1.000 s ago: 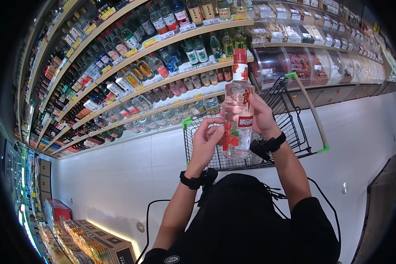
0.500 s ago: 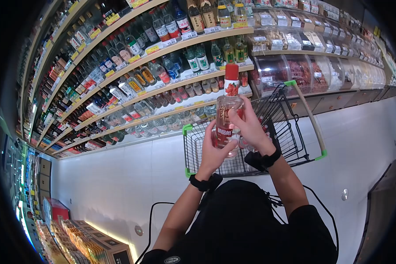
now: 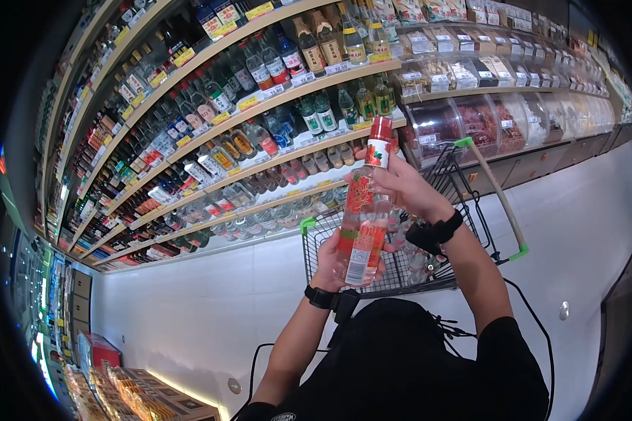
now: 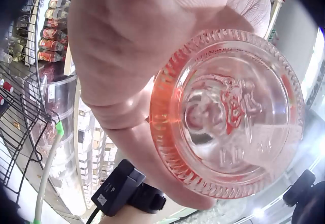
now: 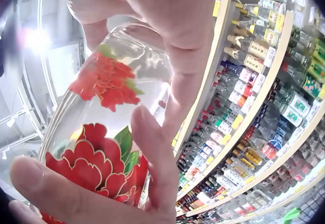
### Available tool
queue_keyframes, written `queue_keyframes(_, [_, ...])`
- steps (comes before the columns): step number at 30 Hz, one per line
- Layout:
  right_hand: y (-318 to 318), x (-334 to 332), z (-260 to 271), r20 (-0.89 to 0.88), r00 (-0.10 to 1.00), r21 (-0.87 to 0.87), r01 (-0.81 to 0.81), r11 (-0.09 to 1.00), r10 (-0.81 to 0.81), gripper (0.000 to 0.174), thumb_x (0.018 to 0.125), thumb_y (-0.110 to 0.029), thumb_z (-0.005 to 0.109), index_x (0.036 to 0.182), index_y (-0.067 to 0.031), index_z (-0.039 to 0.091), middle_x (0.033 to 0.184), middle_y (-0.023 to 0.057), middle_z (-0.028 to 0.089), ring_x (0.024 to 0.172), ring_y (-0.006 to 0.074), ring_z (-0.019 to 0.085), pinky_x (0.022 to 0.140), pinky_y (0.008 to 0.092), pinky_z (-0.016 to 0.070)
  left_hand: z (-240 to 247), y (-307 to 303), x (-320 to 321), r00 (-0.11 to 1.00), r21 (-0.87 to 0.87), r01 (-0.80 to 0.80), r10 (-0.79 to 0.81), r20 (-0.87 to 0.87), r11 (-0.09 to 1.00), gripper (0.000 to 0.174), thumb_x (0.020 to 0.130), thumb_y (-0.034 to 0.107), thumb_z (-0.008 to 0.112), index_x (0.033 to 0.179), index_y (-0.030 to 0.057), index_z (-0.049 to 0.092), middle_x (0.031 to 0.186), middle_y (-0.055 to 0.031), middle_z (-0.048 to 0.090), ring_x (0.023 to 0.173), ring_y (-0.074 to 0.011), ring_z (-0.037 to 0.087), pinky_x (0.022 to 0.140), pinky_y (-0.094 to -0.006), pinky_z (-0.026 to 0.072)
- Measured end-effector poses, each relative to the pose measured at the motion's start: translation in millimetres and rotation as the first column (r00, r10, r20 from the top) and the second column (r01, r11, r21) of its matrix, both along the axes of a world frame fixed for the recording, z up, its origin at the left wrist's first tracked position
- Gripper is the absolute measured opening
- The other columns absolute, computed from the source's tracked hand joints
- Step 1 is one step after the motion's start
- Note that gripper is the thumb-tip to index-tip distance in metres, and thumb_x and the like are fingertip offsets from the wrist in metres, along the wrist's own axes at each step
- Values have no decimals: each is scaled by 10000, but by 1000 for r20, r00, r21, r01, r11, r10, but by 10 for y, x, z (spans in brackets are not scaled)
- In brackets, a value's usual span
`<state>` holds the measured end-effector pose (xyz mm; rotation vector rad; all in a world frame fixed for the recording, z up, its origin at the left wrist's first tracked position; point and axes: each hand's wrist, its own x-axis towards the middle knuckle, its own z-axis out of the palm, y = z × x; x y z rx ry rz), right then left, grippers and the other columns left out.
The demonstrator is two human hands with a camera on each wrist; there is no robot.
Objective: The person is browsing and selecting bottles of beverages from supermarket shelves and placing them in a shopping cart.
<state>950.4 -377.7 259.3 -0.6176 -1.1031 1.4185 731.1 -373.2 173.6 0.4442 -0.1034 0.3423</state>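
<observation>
Both hands hold a clear glass liquor bottle [image 3: 372, 214] with a red cap and red flower prints, tilted over the shopping cart [image 3: 393, 270]. My right hand [image 3: 413, 188] grips it at the shoulder, just below the neck. Lower down, my left hand [image 3: 328, 261] curls round the body near the base. A white barcode label faces up in the head view. From the left wrist, the ribbed round bottle base [image 4: 228, 115] fills the middle, with the palm against its side. The right wrist view shows large red flowers [image 5: 96, 158] on the glass, between the fingers of both hands.
Several bottles [image 3: 420, 266] lie in the wire cart, whose handle [image 3: 498, 193] points right. Shelves [image 3: 260, 98] packed with bottles and price tags curve along the left and front. Clear bulk-food bins [image 3: 435, 123] stand front right. Pale floor [image 3: 182, 302] surrounds the cart.
The bottle has been turned about its length: its front label faced up before, and now the barcode side does. My left hand has closed round its lower end.
</observation>
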Motion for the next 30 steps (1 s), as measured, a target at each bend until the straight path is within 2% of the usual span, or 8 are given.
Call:
queue_keyframes(3, [69, -37, 33, 166, 981, 20, 95, 995, -97, 463, 981, -226, 596, 1368, -47, 416, 1148, 75, 590, 1007, 141, 596, 851, 317, 533, 138, -29, 9, 969, 27, -105, 108, -221, 994, 849, 954, 674, 300, 1487, 13, 302, 1349, -329, 487, 1073, -456, 619, 874, -523, 536])
queue_keyframes(6, [99, -127, 60, 298, 908, 132, 267, 955, -295, 508, 924, -274, 671, 1300, -25, 436, 1109, 92, 606, 979, 165, 622, 837, 323, 530, 164, 36, 30, 839, 371, -226, 373, -397, 901, 751, 1012, 592, 208, 1485, 19, 314, 1406, -285, 472, 1178, -411, 583, 988, -506, 481])
queue_keyframes(8, [182, -149, -44, 424, 751, 347, 381, 857, -506, 575, 875, -367, 726, 1220, -1, 448, 1050, 117, 631, 925, 197, 653, 801, 349, 533, 63, 72, 43, 687, 601, -316, 614, -389, 734, 544, 1037, 389, 384, 1428, 11, 380, 1317, -176, 564, 1132, -259, 615, 967, -408, 501])
queue_keyframes(11, [193, -222, -41, 530, 655, 316, 437, 842, -539, 627, 849, -415, 735, 1207, 16, 454, 1028, 130, 641, 922, 205, 649, 805, 347, 514, 138, 27, 154, 429, 877, -286, 870, -243, 386, 390, 969, 174, 599, 1301, 2, 489, 1158, -94, 630, 990, -162, 638, 877, -335, 532])
queue_keyframes(15, [210, -180, -7, 467, 808, 185, 307, 934, -358, 558, 922, -415, 666, 1225, 6, 463, 1025, 110, 643, 945, 182, 631, 813, 335, 504, 92, 96, 74, 549, 736, -414, 792, -267, 536, 403, 991, 308, 563, 1250, 3, 515, 1081, -151, 659, 862, -221, 684, 759, -347, 575])
queue_keyframes(18, [231, 16, 19, 424, 905, 52, 27, 998, -46, 498, 1006, -406, 548, 1345, -58, 440, 1091, 27, 573, 1018, 88, 570, 853, 266, 510, 89, 106, -65, 758, 473, -350, 541, -364, 809, 712, 976, 603, 421, 1305, -25, 482, 1112, -224, 649, 907, -299, 695, 791, -406, 581])
queue_keyframes(21, [223, -39, -14, 290, 957, 115, -25, 993, -10, 554, 1000, -413, 551, 1400, -53, 417, 1207, 56, 581, 1080, 122, 572, 951, 314, 499, 107, 110, -47, 878, 280, -219, 313, -361, 935, 946, 907, 773, 279, 1349, -51, 427, 1025, -283, 630, 817, -377, 689, 695, -451, 590])
queue_keyframes(30, [180, 19, -61, 143, 990, 107, -26, 994, 10, 564, 905, -205, 680, 1383, -12, 450, 1235, 89, 601, 1129, 163, 591, 955, 337, 498, 188, 80, 40, 944, 156, -85, 130, -304, 984, 1043, 874, 826, 210, 1420, -51, 351, 1063, -346, 603, 805, -423, 685, 672, -471, 574])
